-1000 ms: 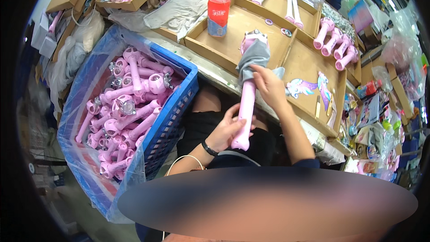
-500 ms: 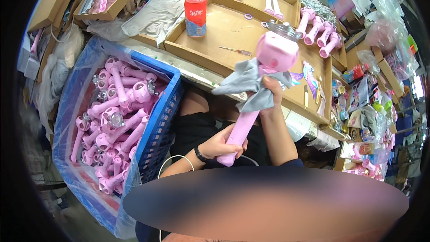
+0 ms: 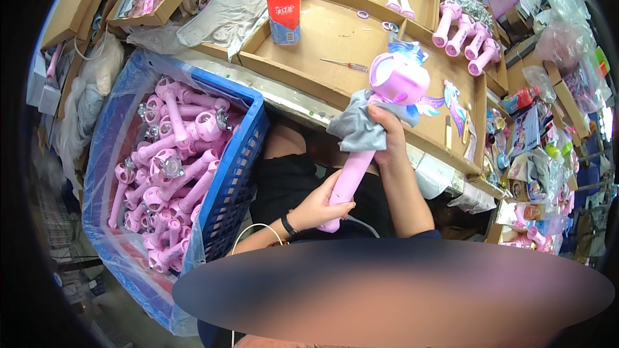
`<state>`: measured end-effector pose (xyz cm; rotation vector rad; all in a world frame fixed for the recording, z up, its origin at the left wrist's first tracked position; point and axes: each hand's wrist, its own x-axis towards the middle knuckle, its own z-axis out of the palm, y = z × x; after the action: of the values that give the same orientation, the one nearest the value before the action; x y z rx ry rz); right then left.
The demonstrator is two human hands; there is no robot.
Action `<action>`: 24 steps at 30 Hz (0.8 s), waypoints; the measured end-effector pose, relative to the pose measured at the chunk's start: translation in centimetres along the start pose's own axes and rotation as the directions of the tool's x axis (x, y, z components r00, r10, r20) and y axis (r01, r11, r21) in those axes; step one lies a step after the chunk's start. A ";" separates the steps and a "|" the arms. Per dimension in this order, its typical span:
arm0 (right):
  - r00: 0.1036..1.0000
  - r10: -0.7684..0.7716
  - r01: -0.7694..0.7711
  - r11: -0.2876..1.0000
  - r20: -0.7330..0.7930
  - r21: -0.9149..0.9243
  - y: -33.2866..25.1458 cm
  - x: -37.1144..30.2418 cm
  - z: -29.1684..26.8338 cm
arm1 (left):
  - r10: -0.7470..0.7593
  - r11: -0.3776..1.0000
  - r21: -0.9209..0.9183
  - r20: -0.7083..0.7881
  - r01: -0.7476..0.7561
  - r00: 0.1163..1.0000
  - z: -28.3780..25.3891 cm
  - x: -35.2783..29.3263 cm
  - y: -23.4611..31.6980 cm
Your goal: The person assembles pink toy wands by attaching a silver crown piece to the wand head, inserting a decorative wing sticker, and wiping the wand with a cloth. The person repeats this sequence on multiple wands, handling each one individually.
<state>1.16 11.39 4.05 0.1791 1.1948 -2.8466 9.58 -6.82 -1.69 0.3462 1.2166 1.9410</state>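
Observation:
I hold a pink toy wand point(image 3: 351, 177) with a round head point(image 3: 398, 78) and small wings, tilted up to the right over my lap. My left hand point(image 3: 320, 204) grips the lower end of its handle. My right hand point(image 3: 385, 130) clasps the wand's neck through a grey cloth point(image 3: 356, 126), just under the round head. A black band circles my left wrist.
A blue crate point(image 3: 233, 174) lined with clear plastic, full of several pink wands, stands at my left. Ahead lie cardboard trays point(image 3: 322, 45) with a red bottle point(image 3: 284, 5), a screwdriver point(image 3: 343, 64) and more pink wands point(image 3: 465, 35). Cluttered packages fill the right side.
The wand has swung from pointing away with the cloth over its head to tilted right, head uncovered. The cloth now sits at the neck under my right hand.

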 end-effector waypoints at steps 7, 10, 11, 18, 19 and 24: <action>0.981 -0.181 0.176 0.981 -0.065 -0.078 -0.5 0.3 1.7 | 0.748 0.661 0.422 -0.446 -0.621 0.493 0.1 0.6 -0.8; 0.978 -0.210 0.209 0.973 -0.005 -0.094 1.8 -0.9 2.9 | 0.681 0.583 0.224 -0.659 -0.781 0.319 -0.9 1.5 -0.7; 0.974 -0.229 0.227 0.967 -0.001 -0.114 2.9 -2.0 3.1 | 0.703 0.566 0.216 -0.632 -0.796 0.328 -1.1 1.5 -0.7; 0.987 -0.096 0.154 0.792 0.128 -0.590 9.4 -8.1 2.1 | 0.691 0.667 0.301 -0.592 -0.682 0.415 -0.1 1.2 -1.7; 0.993 -0.045 0.102 0.802 0.111 -0.589 9.6 -8.4 1.5 | 0.655 0.705 0.281 -0.610 -0.651 0.446 0.3 1.0 -1.7; 0.978 0.130 -0.002 0.783 0.161 -0.622 9.4 -9.7 -1.1 | 0.655 0.732 0.112 -0.385 -0.672 0.650 -1.7 1.2 1.8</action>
<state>11.69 5.59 -2.12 -0.0894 1.9356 -2.1797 6.87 -7.36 -1.20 0.4294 1.4334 2.7890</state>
